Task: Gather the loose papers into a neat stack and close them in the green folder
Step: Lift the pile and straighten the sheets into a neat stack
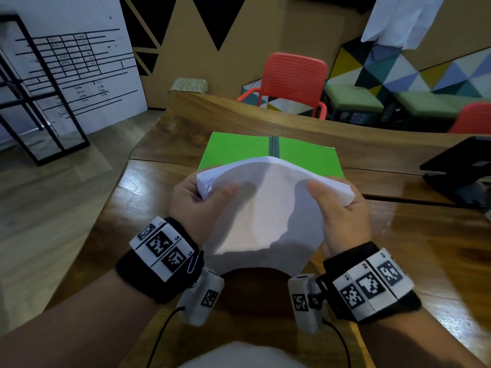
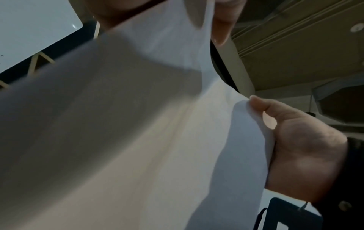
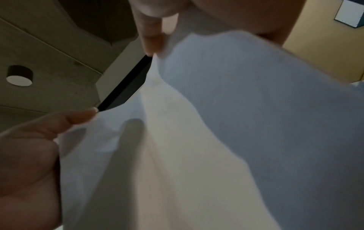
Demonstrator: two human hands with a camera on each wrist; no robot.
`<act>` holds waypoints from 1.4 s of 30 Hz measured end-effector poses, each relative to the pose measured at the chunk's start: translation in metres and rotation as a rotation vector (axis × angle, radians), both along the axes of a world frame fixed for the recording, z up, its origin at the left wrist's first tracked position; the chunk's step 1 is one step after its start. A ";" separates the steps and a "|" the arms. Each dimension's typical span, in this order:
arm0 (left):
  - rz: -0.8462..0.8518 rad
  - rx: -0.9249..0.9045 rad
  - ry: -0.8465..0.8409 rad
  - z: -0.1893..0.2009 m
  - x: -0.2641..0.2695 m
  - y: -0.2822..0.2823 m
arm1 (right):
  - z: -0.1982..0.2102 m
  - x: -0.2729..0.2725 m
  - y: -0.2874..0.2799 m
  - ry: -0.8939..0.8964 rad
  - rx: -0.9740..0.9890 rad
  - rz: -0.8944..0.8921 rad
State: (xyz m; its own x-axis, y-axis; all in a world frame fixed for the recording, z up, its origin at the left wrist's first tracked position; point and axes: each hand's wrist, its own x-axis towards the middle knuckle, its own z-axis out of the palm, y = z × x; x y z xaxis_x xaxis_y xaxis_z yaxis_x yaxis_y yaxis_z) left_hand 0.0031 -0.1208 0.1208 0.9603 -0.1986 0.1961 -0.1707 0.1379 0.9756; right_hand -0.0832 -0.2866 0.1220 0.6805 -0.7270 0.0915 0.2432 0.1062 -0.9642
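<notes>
A stack of white papers [image 1: 265, 208] is held up off the wooden table [image 1: 148, 208], bowed in the middle, with its lower edge near my body. My left hand [image 1: 191, 197] grips its left upper corner, thumb on the near face. My right hand [image 1: 340, 205] grips the right upper corner the same way. The green folder [image 1: 239, 150] lies open and flat on the table just behind the papers, its grey spine in the middle. In the left wrist view the papers [image 2: 138, 140] fill the frame, with the right hand [image 2: 295, 147] at their edge. The right wrist view shows the papers [image 3: 216, 140] and the left hand [image 3: 29, 147].
A black laptop [image 1: 462, 168] sits on the table at the far right. A red chair [image 1: 289, 83] stands behind the table's far edge. A black metal rack [image 1: 39, 102] stands on the floor to the left.
</notes>
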 end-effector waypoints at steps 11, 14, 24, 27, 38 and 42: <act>-0.194 -0.160 -0.016 0.001 0.011 0.006 | 0.006 0.003 -0.019 -0.009 -0.006 0.068; -0.146 0.163 -0.039 -0.008 0.005 -0.001 | -0.001 0.006 -0.011 0.051 -0.004 0.139; 0.041 0.262 0.142 -0.024 0.008 -0.003 | -0.004 0.007 0.005 0.014 0.022 0.016; 0.039 0.262 0.246 -0.033 0.010 -0.001 | 0.002 0.007 0.001 0.054 0.046 0.036; -0.332 0.513 -0.225 0.020 0.007 -0.016 | 0.057 0.006 0.009 0.144 -1.242 0.164; -0.387 0.768 -0.222 0.015 0.018 -0.003 | 0.058 -0.001 -0.008 0.030 -0.816 0.181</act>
State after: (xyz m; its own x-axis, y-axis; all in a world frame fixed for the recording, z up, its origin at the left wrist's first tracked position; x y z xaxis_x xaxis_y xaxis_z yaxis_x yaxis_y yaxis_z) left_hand 0.0215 -0.1234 0.1353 0.7541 -0.6550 0.0486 -0.4442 -0.4541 0.7723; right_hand -0.0838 -0.2943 0.1805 0.7911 -0.3194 0.5216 0.2623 -0.5932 -0.7611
